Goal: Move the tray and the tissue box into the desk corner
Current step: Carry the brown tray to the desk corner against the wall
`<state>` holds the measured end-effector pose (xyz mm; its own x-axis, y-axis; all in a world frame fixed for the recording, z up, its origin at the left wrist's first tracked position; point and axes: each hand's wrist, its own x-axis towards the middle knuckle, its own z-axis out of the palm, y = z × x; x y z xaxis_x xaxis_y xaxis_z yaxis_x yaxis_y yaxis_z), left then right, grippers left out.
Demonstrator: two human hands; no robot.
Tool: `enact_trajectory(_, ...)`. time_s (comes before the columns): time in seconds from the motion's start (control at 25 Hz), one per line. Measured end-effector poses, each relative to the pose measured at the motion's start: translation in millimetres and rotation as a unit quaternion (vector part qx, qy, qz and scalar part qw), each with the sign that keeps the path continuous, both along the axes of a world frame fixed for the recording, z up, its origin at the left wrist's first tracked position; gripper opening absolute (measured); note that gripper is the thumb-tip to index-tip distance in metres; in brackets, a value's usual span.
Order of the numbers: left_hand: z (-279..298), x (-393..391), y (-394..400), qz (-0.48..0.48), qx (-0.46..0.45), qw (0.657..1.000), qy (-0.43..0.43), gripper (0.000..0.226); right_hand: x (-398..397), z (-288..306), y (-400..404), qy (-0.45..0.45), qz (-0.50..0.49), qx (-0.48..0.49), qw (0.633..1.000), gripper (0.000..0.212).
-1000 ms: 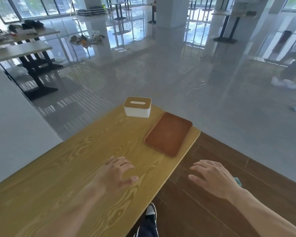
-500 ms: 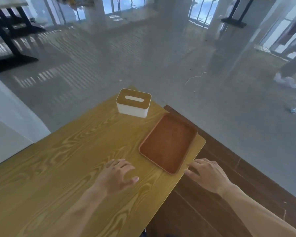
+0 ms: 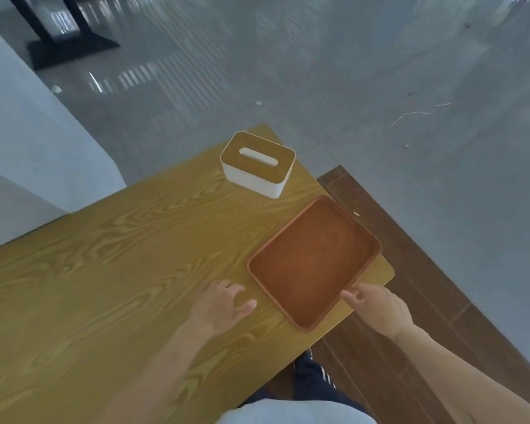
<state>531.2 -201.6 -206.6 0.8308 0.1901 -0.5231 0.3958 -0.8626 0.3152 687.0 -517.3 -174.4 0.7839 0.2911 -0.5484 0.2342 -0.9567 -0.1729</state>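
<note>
A brown rectangular tray (image 3: 314, 261) lies empty near the right edge of the wooden desk (image 3: 104, 270). Behind it, by the desk's far corner, stands a white tissue box (image 3: 257, 163) with a wooden lid and a slot. My left hand (image 3: 222, 304) hovers open over the desk, just left of the tray's near corner. Fingers of my right hand (image 3: 377, 307) reach the tray's near right rim; whether they touch it is unclear. Neither hand holds anything.
The desk ends on the right, with dark wood flooring (image 3: 410, 301) and a grey glossy floor (image 3: 349, 71) beyond. A white wall (image 3: 28, 142) stands to the left. A black table base (image 3: 68, 47) sits far back left. My legs show below the desk edge.
The view has tilted down and closer to the desk. My right hand has moved from beside the desk to the tray's near right rim. My left hand has come closer to the tray.
</note>
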Motion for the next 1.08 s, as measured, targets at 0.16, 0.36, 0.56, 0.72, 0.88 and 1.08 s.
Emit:
enact_trajectory(0.16, -8, 22, -29, 0.132, -0.061, 0.989, 0.037, 0.074, 35, -21, -10, 0.052, -0.095, 0.015, 0.994, 0.048)
enact_trajectory(0.36, -23, 46, -64, 0.335, -0.101, 0.936, 0.039, 0.068, 66, -41, -13, 0.113, -0.234, 0.095, 0.961, 0.046)
enact_trajectory(0.56, -29, 57, -84, 0.42, -0.085, 0.903, 0.023, 0.027, 85, -48, -9, 0.147, -0.341, 0.157, 0.915, 0.028)
enact_trajectory(0.72, -26, 53, -95, 0.487, -0.13, 0.863, -0.039, 0.016, 91, -45, -10, 0.218, -0.369, 0.2, 0.881, 0.024)
enact_trajectory(0.88, -11, 34, -93, 0.538, -0.219, 0.806, -0.109, 0.011, 88, -28, -15, 0.301, -0.379, 0.244, 0.84, 0.033)
enact_trajectory(1.08, 19, -15, -88, 0.572, -0.191, 0.772, -0.202, 0.019, 68, -12, -3, 0.336, -0.302, 0.294, 0.842, 0.036)
